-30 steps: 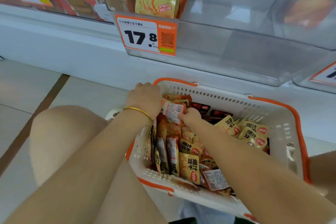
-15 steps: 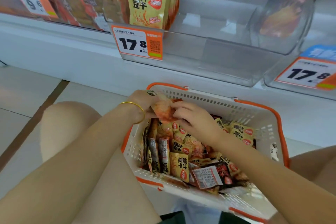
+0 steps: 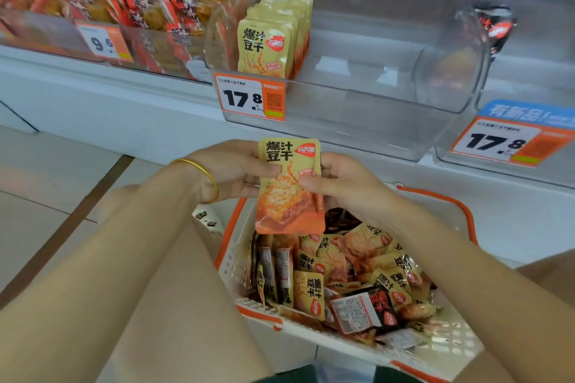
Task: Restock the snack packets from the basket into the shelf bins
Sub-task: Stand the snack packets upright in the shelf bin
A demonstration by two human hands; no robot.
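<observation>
Both your left hand (image 3: 231, 172) and right hand (image 3: 337, 183) pinch the packet (image 3: 289, 186) upright above the basket (image 3: 448, 342), below the bin (image 3: 357, 102); it looks light, soft, slippery, so grip the edges.
</observation>
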